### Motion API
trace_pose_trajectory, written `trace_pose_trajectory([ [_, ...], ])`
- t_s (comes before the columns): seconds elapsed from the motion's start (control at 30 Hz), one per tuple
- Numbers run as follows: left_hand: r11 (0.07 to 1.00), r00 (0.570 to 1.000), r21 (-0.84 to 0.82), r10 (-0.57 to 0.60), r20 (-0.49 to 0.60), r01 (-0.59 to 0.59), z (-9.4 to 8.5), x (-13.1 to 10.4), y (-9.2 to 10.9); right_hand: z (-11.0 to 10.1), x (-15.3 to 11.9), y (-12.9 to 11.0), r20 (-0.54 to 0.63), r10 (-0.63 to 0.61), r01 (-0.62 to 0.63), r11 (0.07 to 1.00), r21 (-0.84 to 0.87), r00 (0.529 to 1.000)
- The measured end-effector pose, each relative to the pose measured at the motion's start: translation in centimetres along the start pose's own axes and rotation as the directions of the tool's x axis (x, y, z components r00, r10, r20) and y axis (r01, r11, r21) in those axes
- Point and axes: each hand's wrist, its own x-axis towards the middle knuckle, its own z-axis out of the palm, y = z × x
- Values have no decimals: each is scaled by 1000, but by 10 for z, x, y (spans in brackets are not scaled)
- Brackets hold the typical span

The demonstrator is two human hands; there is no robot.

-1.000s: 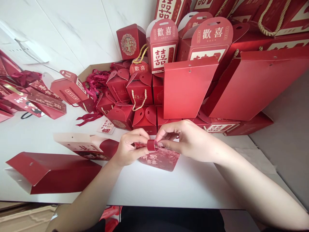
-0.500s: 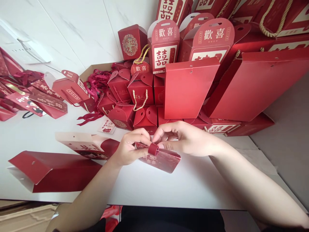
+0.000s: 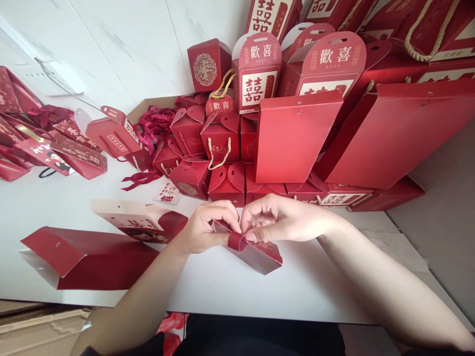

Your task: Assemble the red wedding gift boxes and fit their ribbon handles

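Observation:
A small dark red box [image 3: 260, 258] is tilted between my hands above the white table, with a looped red ribbon [image 3: 237, 241] on its upper edge. My left hand [image 3: 210, 228] grips the box's left end and the ribbon, its thumb against the loop. From the right, my right hand [image 3: 270, 218] pinches at the ribbon near the loop, thumb and index finger together. The ribbon's far end is hidden behind the fingers.
Stacked red gift boxes [image 3: 222, 136] and two large red boxes [image 3: 297, 138] stand behind my hands. At the left lie an open red box [image 3: 100, 259] and a printed box [image 3: 137, 222]. A carton of red ribbons [image 3: 158, 121] sits farther back.
The small box has turned, so its narrow side shows instead of the printed face. The ribbon loop now looks rounder and more open. Both hands keep their hold.

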Motion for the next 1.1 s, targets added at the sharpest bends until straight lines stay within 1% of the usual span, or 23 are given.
trace_pose_trajectory([
  [0.03,1000,1000,17,10,-25,-10,0,0,-1,1,0,-1,-24,-15,16,1000,8,1000],
  [0.07,998,995,52,21,-95,-16,0,0,-2,3,1,-2,-67,-35,36,999,13,997],
  [0.1,994,979,108,33,-204,-11,1,1,-2,4,1,-3,-134,-62,63,998,9,989],
  [0.13,984,941,179,48,-334,14,2,1,-3,7,2,-4,-222,-89,89,996,-11,971],
  [0.17,965,885,255,67,-460,60,3,1,-3,9,3,-5,-319,-117,107,993,-50,941],
  [0.2,939,824,323,90,-559,116,5,1,-3,12,5,-5,-405,-144,111,988,-103,903],
  [0.23,914,780,370,107,-617,168,7,0,-3,16,6,-5,-476,-171,104,981,-165,862],
  [0.27,894,765,399,107,-635,206,9,0,-1,19,8,-4,-532,-200,89,970,-227,823],
  [0.3,884,775,411,96,-625,222,12,-1,1,22,10,-3,-568,-230,76,957,-282,790],
  [0.33,885,804,415,84,-589,211,14,-2,3,25,12,-1,-587,-256,69,944,-322,768],
  [0.37,894,841,411,75,-535,181,16,-3,5,27,14,0,-597,-276,70,936,-344,753],
  [0.43,913,900,389,61,-433,126,17,-5,10,30,16,4,-599,-289,75,931,-356,747],
  [0.5,930,920,344,19,-391,126,16,-7,17,30,17,6,-588,-288,75,930,-359,756],
  [0.57,951,930,251,-79,-360,178,15,-9,24,29,17,7,-583,-289,74,929,-364,759],
  [0.63,946,925,184,-197,-326,266,16,-11,31,28,18,8,-586,-283,75,933,-353,759],
  [0.67,931,909,183,-240,-342,315,17,-11,34,28,18,8,-584,-276,77,937,-341,764],
  [0.73,881,856,233,-285,-431,411,21,-12,38,28,20,10,-569,-266,91,944,-317,778],
  [0.77,858,831,261,-281,-481,442,23,-12,39,29,20,11,-561,-264,99,947,-307,784],
  [0.8,844,815,280,-271,-513,457,24,-11,40,29,21,12,-556,-264,105,948,-300,788],
  [0.83,840,811,287,-266,-522,460,25,-11,40,29,21,12,-555,-263,106,948,-299,789],
  [0.97,863,829,275,-247,-502,424,23,-10,38,30,20,12,-566,-275,84,937,-339,777],
  [1.1,868,832,287,-220,-509,405,22,-8,36,30,18,10,-540,-298,83,919,-386,787],
])
